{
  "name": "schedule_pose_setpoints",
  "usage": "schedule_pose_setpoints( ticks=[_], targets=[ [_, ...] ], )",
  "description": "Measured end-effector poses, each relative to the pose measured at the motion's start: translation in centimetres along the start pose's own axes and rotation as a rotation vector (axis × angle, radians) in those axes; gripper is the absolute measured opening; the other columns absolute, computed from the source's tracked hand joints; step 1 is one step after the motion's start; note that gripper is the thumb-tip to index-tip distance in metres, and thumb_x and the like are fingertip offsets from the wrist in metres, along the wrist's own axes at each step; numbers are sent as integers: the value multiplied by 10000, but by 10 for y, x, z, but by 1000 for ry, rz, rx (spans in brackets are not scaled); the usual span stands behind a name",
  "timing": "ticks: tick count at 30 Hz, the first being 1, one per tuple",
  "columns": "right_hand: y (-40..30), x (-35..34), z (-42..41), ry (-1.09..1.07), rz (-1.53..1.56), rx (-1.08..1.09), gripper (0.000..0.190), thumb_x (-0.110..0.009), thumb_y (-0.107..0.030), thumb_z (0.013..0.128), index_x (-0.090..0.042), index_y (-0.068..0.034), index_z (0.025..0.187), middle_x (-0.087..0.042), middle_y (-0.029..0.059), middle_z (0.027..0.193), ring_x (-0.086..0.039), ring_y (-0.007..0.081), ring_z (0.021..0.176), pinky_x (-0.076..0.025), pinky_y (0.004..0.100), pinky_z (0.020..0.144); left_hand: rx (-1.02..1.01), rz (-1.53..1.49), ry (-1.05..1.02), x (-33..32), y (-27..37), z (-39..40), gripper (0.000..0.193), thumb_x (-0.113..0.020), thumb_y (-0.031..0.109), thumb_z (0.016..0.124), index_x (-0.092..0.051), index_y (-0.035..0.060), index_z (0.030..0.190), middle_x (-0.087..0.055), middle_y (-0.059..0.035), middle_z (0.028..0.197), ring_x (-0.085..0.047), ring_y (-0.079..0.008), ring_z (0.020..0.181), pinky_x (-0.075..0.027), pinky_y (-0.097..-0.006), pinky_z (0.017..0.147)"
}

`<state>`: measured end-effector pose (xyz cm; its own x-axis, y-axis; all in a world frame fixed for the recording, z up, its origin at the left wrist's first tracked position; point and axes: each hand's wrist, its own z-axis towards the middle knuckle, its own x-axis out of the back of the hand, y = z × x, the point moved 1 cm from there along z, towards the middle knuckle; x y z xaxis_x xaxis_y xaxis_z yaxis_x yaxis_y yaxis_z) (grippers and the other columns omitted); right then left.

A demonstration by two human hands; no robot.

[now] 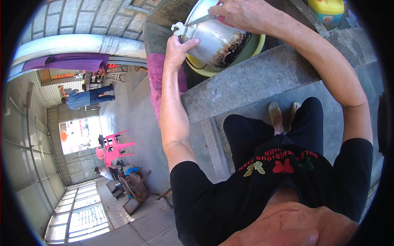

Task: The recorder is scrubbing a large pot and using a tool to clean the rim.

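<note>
An aluminium pot [212, 43] lies tilted over a yellow-green plastic basin [260, 46] in a concrete sink [246, 67]. Black and brown burnt residue [229, 50] covers its lower side. My left hand [178, 50] grips the pot by its rim, thumb on the outer wall, beside a pale riveted handle bracket [179, 29]. At the pot's upper side, my right hand [243, 13] is closed around a tool with red parts. From its fingers a flat metal blade [201, 20] lies against the pot near the rim. The tool's exact kind is partly hidden by the hand.
Pink cloth [155, 80] drapes over the sink's left edge. A yellow container [326, 12] with a printed label stands at upper right. Farther left are a standing person [81, 98], pink plastic chairs [115, 149], a seated person [106, 172] and wooden furniture [135, 187].
</note>
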<state>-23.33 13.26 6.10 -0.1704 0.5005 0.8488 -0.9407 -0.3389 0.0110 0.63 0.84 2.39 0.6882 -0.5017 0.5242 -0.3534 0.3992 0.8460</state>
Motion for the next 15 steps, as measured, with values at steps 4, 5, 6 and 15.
schedule_pose_setpoints(
  ticks=[4,5,6,15],
  targets=[
    [15,1,-1,117,-63,-61,153,-589,-224,827,-653,-87,848,-578,135,811,-638,277,693,-520,379,592,-15,-52,55,-1,-7,4,422,-807,218,726,-642,16,1058,-680,-50,944,-619,-139,857,-487,-295,826],
    [14,2,-2,117,-69,-55,153,-589,-224,827,-653,-87,848,-578,135,811,-638,277,693,-520,379,592,-16,-95,60,-1,-9,4,418,-804,219,730,-642,17,1058,-681,-53,942,-621,-141,856,-489,-296,827],
    [12,3,-2,87,-52,-51,152,-590,-222,824,-655,-87,853,-577,135,814,-637,278,692,-520,380,594,-21,-99,66,-1,-11,4,418,-804,219,730,-642,17,1058,-681,-53,942,-621,-141,856,-489,-296,827],
    [0,-3,1,81,-59,18,157,-597,-233,821,-658,-103,886,-577,138,828,-637,279,701,-520,380,588,-19,-77,68,-8,1,0,417,-804,190,733,-639,14,1073,-682,-63,952,-634,-153,855,-501,-298,812]
  ],
)
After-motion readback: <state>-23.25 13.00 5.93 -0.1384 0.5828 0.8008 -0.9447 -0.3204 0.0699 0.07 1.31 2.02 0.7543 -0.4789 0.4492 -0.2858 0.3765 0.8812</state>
